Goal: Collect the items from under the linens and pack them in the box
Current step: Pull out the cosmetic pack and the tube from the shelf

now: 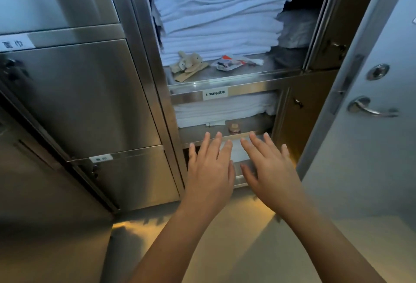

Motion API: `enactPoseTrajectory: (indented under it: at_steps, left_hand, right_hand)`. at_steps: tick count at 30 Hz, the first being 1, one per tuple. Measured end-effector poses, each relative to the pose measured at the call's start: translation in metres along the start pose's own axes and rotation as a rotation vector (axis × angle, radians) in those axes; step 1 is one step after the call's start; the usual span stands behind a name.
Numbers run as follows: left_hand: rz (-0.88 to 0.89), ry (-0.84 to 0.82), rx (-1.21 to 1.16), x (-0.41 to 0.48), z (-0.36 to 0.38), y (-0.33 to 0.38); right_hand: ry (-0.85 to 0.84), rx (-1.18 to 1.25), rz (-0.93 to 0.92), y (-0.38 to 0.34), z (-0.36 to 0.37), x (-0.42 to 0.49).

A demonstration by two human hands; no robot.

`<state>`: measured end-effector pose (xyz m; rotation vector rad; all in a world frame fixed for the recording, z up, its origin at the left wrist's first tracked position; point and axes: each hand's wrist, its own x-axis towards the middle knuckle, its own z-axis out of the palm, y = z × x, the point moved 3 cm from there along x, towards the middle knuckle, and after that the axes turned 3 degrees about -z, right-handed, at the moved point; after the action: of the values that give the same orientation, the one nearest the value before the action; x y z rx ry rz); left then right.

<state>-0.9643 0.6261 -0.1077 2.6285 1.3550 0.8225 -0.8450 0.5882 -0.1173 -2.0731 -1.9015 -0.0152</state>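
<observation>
An open steel cabinet holds stacks of white linens (220,12). On the upper shelf (225,75), in front of the stack, lie a small beige plush toy (188,62) on a brown card and a crumpled plastic packet (234,62) with red print. The middle shelf carries more folded linens (225,109) and a small round copper-coloured object (234,127) at its front. My left hand (209,170) and my right hand (270,168) reach forward side by side, fingers straight, in front of the lowest compartment, where white cloth (236,150) shows between them. Both hold nothing. No box is in view.
The cabinet door (371,93) with a lever handle stands open on the right. Closed steel compartments (85,93) with labels and latches fill the left. A pale floor (225,237) lies below.
</observation>
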Motion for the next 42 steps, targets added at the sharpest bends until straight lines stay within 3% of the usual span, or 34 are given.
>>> enactPoseTrajectory:
  at_steps: [9, 17, 24, 31, 42]
  left_hand:
    - [0.019, -0.094, -0.004, 0.081, 0.050, -0.019]
    - [0.046, -0.040, -0.079, 0.193, 0.086, -0.064]
    - [0.075, -0.101, -0.058, 0.286, 0.119, -0.101]
    - [0.102, -0.171, -0.042, 0.350, 0.164, -0.096]
    - [-0.052, -0.063, 0.066, 0.474, 0.227, -0.078]
  right_hand:
    - [-0.045, -0.003, 0.043, 0.048, 0.022, 0.078]
    - [-0.020, -0.052, 0.069, 0.076, 0.036, 0.196]
    - [-0.012, -0.058, 0.122, 0.098, 0.047, 0.285]
    - [-0.035, -0.052, 0.173, 0.153, 0.054, 0.333]
    - [-0.075, -0.052, 0.060, 0.260, 0.058, 0.454]
